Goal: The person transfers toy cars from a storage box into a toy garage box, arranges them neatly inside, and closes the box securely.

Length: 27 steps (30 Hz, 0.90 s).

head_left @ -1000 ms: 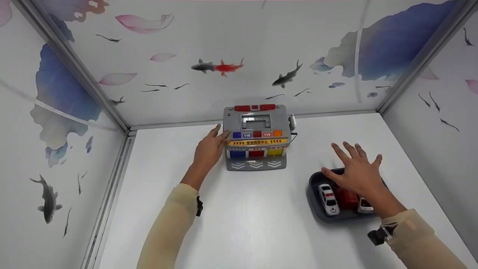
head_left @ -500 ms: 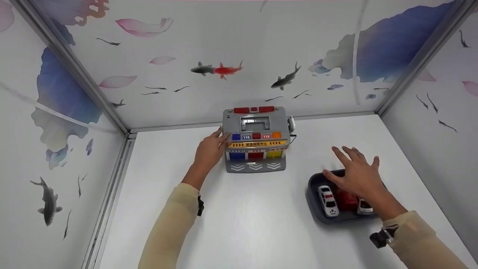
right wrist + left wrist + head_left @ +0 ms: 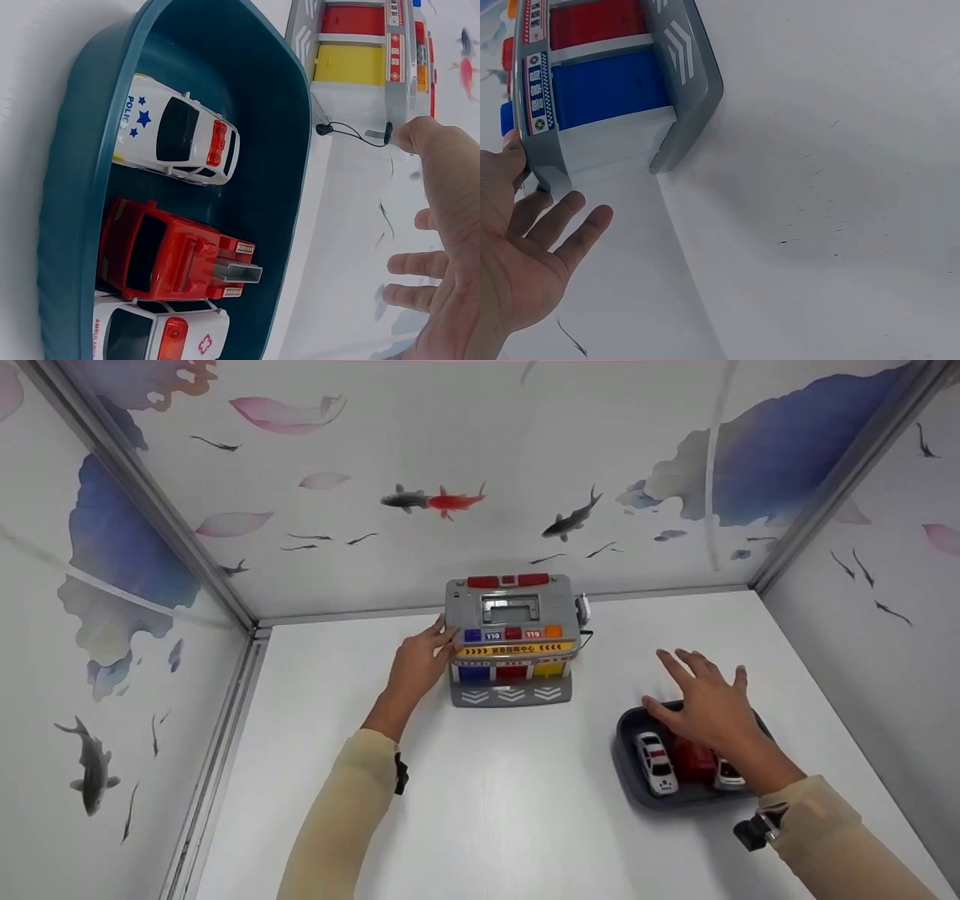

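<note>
Your right hand (image 3: 709, 709) is spread and holds nothing; it hovers over the dark tray (image 3: 626, 765), fingertips past the far rim. The police car (image 3: 658, 765) lies in that tray, left of your palm and closer to you than your fingertips, its long axis running roughly near to far. Of your 2 hands, the right is nearer to it. The toy station (image 3: 559, 607) stands beyond the tray, to its left. Your left hand (image 3: 420, 660) rests against the station's left side, fingers fairly straight, thumb at the upper front corner.

Count: 1 tray, containing 1 police car, 1 red truck (image 3: 169, 251) and 1 ambulance (image 3: 210, 337); 1 station, showing 1 blue door (image 3: 611, 86), 1 red door (image 3: 600, 22) and 1 yellow door (image 3: 349, 64).
</note>
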{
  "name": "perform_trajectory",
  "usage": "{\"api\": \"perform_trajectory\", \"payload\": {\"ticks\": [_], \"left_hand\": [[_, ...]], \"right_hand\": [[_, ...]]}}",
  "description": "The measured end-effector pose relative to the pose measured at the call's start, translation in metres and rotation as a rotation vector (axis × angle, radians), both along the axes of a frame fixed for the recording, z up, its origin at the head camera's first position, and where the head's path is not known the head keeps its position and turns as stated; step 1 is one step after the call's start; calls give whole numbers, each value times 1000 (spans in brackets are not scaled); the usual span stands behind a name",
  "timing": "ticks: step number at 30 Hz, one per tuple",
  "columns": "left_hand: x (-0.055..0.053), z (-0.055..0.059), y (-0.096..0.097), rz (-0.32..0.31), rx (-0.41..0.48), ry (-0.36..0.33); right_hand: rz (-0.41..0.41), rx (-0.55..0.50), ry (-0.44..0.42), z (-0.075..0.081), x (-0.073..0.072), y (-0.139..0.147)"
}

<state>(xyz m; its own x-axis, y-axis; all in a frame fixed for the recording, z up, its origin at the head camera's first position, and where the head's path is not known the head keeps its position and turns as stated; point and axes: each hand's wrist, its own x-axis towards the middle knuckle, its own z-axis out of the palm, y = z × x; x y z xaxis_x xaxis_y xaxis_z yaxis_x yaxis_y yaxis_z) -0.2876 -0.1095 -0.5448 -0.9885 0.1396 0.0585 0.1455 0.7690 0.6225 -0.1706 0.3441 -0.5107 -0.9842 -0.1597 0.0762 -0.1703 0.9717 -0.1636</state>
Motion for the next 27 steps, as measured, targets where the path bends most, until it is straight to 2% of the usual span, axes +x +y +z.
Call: {"api": "perform_trajectory", "payload": {"ticks": [14,18,27], "left_hand": [[0,2,3,16,37,-46],[-1,3,4,17,46,-57],[0,2,-1,6,38,-36]], "right_hand": [[41,-52,113,-4,-18,-14],[47,-45,112,-3,-22,-18],[97,-47,84,-3,-33,-34]]}}
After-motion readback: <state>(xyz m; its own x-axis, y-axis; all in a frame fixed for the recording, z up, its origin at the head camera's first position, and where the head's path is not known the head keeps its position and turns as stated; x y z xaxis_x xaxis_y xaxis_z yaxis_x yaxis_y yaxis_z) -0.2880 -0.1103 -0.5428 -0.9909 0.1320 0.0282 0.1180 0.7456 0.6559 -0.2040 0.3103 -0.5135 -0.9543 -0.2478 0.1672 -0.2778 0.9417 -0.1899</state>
